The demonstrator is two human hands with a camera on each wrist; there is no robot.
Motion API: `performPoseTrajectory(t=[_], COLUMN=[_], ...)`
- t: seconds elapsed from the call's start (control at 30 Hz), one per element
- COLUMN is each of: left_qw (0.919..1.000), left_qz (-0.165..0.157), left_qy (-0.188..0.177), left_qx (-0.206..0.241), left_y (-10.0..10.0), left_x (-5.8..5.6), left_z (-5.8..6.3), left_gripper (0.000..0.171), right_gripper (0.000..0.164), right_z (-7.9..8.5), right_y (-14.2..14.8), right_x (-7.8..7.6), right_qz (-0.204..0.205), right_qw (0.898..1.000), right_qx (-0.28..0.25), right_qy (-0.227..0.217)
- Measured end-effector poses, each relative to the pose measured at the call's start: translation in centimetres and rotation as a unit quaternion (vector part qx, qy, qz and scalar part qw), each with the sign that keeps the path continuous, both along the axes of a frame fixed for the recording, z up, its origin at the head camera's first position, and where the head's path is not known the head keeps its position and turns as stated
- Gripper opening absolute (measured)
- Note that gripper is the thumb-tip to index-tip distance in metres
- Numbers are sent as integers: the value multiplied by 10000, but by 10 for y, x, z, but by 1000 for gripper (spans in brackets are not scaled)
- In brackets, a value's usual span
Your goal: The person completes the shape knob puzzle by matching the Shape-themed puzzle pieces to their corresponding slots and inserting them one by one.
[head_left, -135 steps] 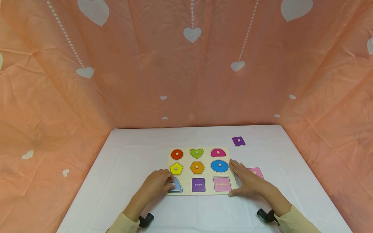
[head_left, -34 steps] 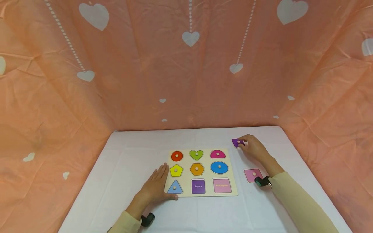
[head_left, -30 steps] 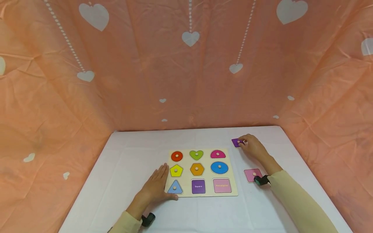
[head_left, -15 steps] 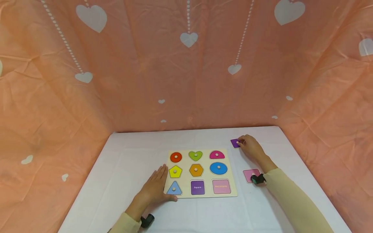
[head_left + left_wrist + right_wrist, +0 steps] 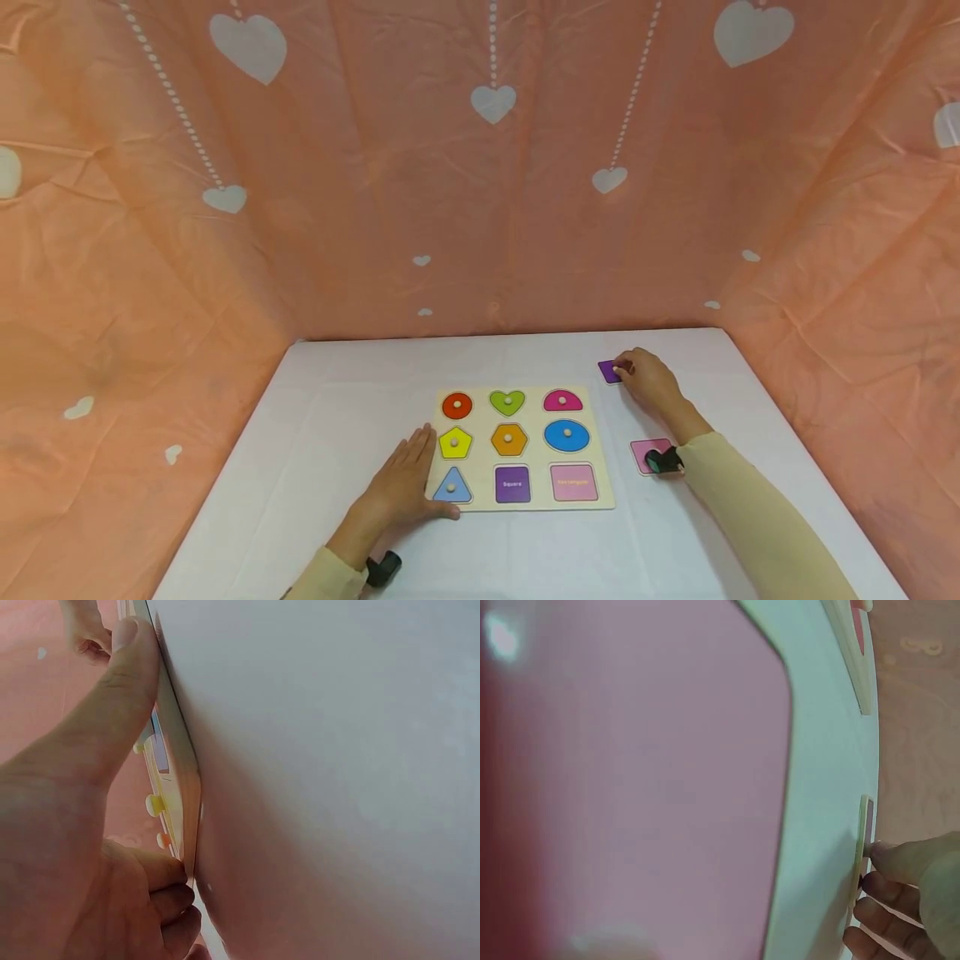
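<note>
A cream wooden shape-puzzle board (image 5: 482,454) lies on the white table. My left hand (image 5: 397,483) rests at its lower left corner, fingers stretched along the left edge, thumb along the front edge. The blue triangle (image 5: 452,487) sits in its recess beside that hand. Beyond the board's far right corner, my right hand (image 5: 649,383) pinches the purple square piece (image 5: 607,372) by its knob. From the right wrist, that piece (image 5: 869,814) appears edge-on, thumb and fingertips at it. Purple "Square" (image 5: 513,473) and pink "Rectangular" (image 5: 574,472) recesses show their printed labels.
Below my right forearm lies a pink rectangle piece (image 5: 642,448), partly hidden by the black wrist camera (image 5: 663,461). Several knobbed shapes, such as the red circle (image 5: 457,413) and blue oval (image 5: 558,440), fill the board's upper rows. A peach heart-patterned cloth (image 5: 480,275) surrounds the table.
My right hand has left the board's right edge and gone to the purple square. My left hand has shifted off the triangle, now flat in its recess, to the board's corner.
</note>
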State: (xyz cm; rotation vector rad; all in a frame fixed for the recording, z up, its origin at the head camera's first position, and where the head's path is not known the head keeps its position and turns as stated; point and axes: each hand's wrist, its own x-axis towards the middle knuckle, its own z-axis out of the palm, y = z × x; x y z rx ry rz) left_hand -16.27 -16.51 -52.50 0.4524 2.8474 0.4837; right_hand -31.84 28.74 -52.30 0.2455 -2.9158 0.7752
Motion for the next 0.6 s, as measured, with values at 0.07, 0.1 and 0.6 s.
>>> performPoseTrajectory(t=[0.07, 0.1, 0.6], left_qw=[10000, 10000, 9998], left_qz=[5, 8, 95], left_qy=[4, 5, -120], left_qx=[32, 40, -88], left_y=[0, 0, 3], left_x=[0, 0, 0], left_z=[0, 0, 3], left_gripper=[136, 136, 138], right_gripper=[18, 18, 21], right_z=[0, 0, 6], right_y=[-1, -1, -5], right_x=[0, 0, 3], right_qz=[-19, -31, -108], right_qw=[10000, 10000, 9995], right_qx=[11, 18, 196], right_qy=[27, 34, -206])
